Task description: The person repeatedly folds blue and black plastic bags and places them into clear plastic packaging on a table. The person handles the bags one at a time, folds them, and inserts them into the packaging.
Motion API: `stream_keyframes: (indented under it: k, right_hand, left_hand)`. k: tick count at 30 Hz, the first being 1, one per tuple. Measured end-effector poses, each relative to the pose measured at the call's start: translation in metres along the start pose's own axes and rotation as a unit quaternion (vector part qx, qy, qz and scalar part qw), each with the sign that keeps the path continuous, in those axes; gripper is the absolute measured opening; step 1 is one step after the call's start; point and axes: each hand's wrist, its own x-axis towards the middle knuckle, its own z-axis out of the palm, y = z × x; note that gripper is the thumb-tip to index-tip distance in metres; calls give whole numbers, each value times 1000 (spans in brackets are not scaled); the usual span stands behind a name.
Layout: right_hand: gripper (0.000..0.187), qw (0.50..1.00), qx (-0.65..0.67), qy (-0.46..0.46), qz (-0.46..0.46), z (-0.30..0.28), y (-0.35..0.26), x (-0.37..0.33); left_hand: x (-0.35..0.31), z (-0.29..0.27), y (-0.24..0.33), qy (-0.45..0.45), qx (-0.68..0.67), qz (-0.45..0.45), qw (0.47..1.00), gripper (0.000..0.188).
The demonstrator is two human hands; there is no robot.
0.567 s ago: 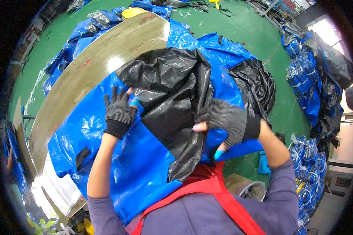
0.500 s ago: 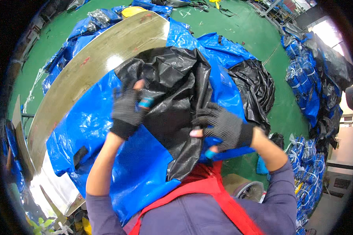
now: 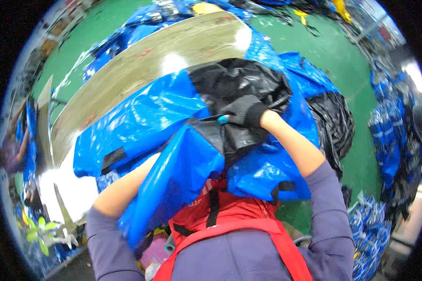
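A glossy blue tarpaulin piece (image 3: 145,112) with a crumpled black panel (image 3: 239,77) lies over the table edge and across my front. My right hand (image 3: 246,111), in a dark ribbed glove with teal tape at the thumb, is closed on a fold of the black panel near the middle. The fold looks taut to the left of my thumb. My left forearm (image 3: 131,182) runs in under a raised blue flap (image 3: 183,164), which hides the hand and its fingers. Short black strips (image 3: 113,159) are fixed on the blue material.
A worn, curved-looking table (image 3: 126,70) extends behind the tarpaulin. More crumpled black material (image 3: 333,122) sits to its right. Tied blue bundles (image 3: 370,234) are stacked along the right side. Another person (image 3: 14,145) is at the far left. A green plant (image 3: 42,229) stands lower left.
My left hand has gone under the blue flap, which is now lifted. My right hand has moved up and closed on the black panel. The whole view has shifted, with the table now further right.
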Motion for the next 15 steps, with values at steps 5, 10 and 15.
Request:
stream_keyframes:
  k: [5, 10, 15]
  right_hand:
    - [43, 991, 64, 120, -10, 39, 30, 9]
    - [52, 991, 100, 56, 73, 26, 29, 14]
    - [53, 984, 143, 85, 63, 19, 33, 7]
  left_hand:
    - [-248, -60, 6, -190, -53, -188, 962, 51]
    - [-376, -103, 129, -68, -155, -568, 806, 40]
    - [-388, -34, 131, 378, -336, -673, 539, 35]
